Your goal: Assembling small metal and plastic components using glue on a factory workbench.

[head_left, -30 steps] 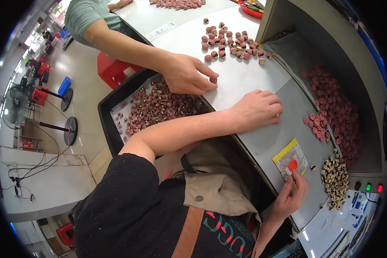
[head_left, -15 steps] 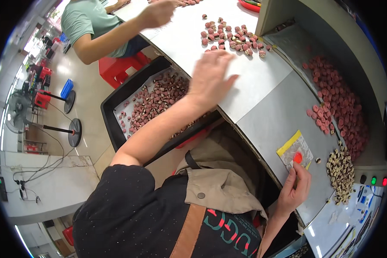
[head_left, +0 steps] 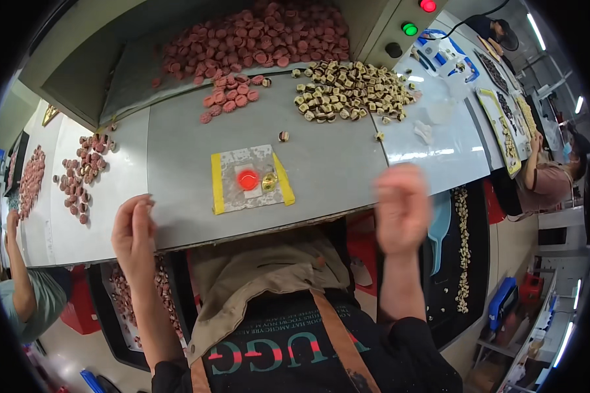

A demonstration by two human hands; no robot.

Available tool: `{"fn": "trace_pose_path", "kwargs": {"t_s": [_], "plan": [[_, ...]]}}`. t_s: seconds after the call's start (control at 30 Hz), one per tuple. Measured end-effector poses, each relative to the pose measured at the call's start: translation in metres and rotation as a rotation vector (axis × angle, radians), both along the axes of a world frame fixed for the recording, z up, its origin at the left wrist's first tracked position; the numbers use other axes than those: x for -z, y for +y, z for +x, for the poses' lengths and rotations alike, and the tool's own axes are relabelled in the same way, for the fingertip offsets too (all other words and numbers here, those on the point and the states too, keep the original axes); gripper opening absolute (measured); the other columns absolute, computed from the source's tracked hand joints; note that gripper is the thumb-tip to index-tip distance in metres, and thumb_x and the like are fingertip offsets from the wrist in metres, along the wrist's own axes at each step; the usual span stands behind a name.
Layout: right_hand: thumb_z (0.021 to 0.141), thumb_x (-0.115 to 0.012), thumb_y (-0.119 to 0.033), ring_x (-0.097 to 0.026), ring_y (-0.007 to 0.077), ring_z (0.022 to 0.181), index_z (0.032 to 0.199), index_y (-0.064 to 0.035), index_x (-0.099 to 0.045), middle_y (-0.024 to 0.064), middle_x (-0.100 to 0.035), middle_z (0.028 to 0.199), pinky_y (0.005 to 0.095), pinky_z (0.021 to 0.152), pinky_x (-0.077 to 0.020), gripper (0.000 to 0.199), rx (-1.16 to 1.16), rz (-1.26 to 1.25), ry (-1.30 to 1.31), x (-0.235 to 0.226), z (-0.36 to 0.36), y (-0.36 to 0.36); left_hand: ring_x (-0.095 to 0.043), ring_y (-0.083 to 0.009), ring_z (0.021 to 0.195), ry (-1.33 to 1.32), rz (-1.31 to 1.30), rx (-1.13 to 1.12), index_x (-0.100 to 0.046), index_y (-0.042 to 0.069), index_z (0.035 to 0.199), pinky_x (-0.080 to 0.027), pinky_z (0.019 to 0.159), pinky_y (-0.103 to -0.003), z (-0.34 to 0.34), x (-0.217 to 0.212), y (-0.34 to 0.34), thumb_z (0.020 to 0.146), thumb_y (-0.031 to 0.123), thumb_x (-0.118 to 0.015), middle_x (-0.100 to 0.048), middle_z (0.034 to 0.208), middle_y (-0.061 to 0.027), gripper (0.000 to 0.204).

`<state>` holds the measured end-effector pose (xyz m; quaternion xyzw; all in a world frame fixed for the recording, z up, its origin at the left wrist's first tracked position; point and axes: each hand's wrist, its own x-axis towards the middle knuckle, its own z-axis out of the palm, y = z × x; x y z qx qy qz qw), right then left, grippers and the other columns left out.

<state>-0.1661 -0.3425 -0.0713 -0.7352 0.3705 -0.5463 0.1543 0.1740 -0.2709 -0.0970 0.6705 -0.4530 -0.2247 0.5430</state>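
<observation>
A: Start at your left. What's there?

B: Small red discs [head_left: 78, 171] lie scattered on the pale part of the bench [head_left: 177, 216], well apart from your left hand [head_left: 134, 234]. That hand hangs over the bench's near edge, its fingers [head_left: 141, 213] loosely curled with nothing in them. Below it, a dark tray [head_left: 114, 314] of reddish pieces sits under the bench.

A: And in the middle?

B: A grey pad with yellow side strips [head_left: 250, 179] lies flat near the edge. A red disc [head_left: 247, 179] sits at its centre, with a small gold piece [head_left: 269, 182] touching it on the right. Behind, a big pile of red discs [head_left: 255, 39] and a heap of cream and brown pieces [head_left: 350, 90].

A: My right?

B: Your right hand [head_left: 401, 208] is raised just past the bench edge, blurred; I cannot tell whether its fingers grip anything.
</observation>
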Motion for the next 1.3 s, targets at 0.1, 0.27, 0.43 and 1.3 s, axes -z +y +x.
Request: {"fn": "trace_pose_path", "kwargs": {"t_s": [0.1, 0.27, 0.43, 1.3], "plan": [[0.093, -0.05, -0.012, -0.046, 0.0132, 0.082, 0.087, -0.003, -0.049, 0.0037, -0.05, 0.087, 0.0257, 0.078, -0.0389, 0.011, 0.464, -0.076, -0.149, -0.005, -0.05, -0.02, -0.048, -0.0058, 0.07, 0.268, 0.002, 0.093, -0.061, -0.001, 0.096, -0.041, 0.064, -0.019, -0.03, -0.006, -0.01, 0.091, 0.007, -0.052, -0.058, 0.086, -0.0017, 0.013], [0.088, -0.064, -0.023, -0.05, 0.0161, 0.098, 0.113, 0.0028, -0.049, 0.0089, -0.053, 0.108, 0.0274, 0.088, -0.0406, 0.039, 0.693, 0.088, -0.097, -0.005, -0.168, -0.083, -0.056, -0.0133, 0.087, 0.164, -0.235, 0.379, -0.06, 0.001, 0.105, -0.048, 0.078, -0.024, -0.057, 0.003, -0.031, 0.083, -0.001, -0.061, -0.053, 0.102, -0.0072, 0.022], [0.081, -0.071, -0.032, -0.048, 0.0204, 0.11, 0.125, 0.005, -0.041, 0.0137, -0.049, 0.121, 0.0308, 0.095, -0.0377, 0.065, 0.649, 0.315, 0.085, 0.039, -0.215, -0.14, -0.059, -0.0114, 0.083, 0.192, -0.21, 0.28, -0.059, 0.002, 0.107, -0.05, 0.074, -0.024, -0.062, 0.019, -0.006, 0.079, 0.003, -0.067, -0.058, 0.097, -0.0054, 0.029], [0.09, -0.06, -0.031, -0.051, 0.0181, 0.112, 0.126, 0.0015, -0.045, 0.0095, -0.055, 0.121, 0.0287, 0.091, -0.0388, 0.051, 0.4, 0.375, -0.059, 0.002, -0.135, -0.094, -0.058, -0.0117, 0.086, 0.083, -0.253, 0.292, -0.06, 0.003, 0.1, -0.05, 0.075, -0.024, -0.049, 0.023, -0.004, 0.075, -0.001, -0.071, -0.055, 0.099, -0.0055, 0.027]]}}
